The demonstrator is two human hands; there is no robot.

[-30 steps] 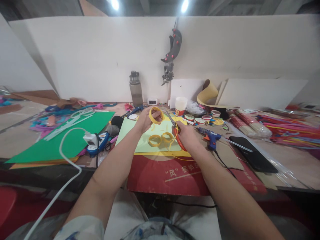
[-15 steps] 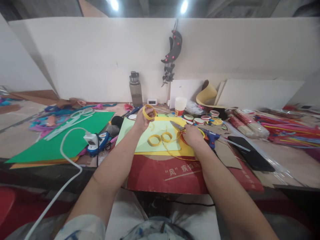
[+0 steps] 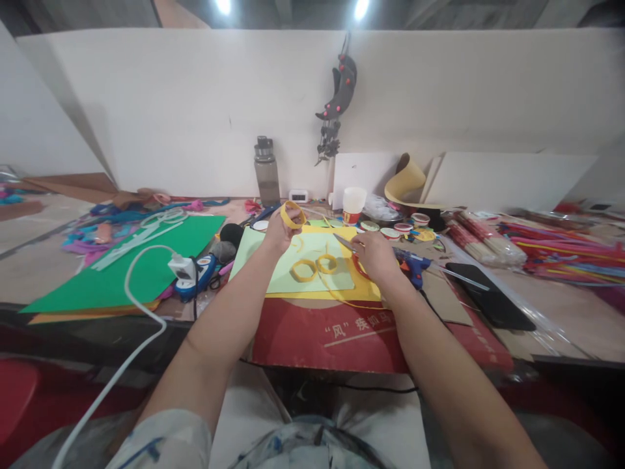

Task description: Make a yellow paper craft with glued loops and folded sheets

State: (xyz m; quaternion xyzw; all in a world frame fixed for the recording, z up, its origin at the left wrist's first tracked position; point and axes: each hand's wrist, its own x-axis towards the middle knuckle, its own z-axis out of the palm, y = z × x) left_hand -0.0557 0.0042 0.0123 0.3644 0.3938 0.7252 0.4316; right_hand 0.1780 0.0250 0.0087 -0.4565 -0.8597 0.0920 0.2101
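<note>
My left hand (image 3: 282, 233) is raised over the pale green sheet (image 3: 273, 279), its fingers closed on a yellow paper ring (image 3: 291, 216). Two more rings, a yellow hexagon-like ring (image 3: 303, 270) and a smaller yellow ring (image 3: 327, 264), rest on that sheet. To the right, my right hand (image 3: 375, 255) grips a pair of scissors (image 3: 344, 243) near the pivot, with the blades pointing left. Part of a red handle shows under the hand; the fingertips are partly hidden. A thin yellow strip (image 3: 342, 301) curves across the yellow sheet below.
A blue glue gun (image 3: 415, 269) lies right of my right hand, near a black phone (image 3: 488, 296). Behind stand a paper cup (image 3: 353, 203) and a grey bottle (image 3: 267, 172). Green sheets (image 3: 122, 277), a power strip (image 3: 195, 279) and its white cable (image 3: 129, 361) lie left.
My right hand has shifted slightly left and up along the scissors. The yellow ring in my left hand has turned a little. The view has moved slightly.
</note>
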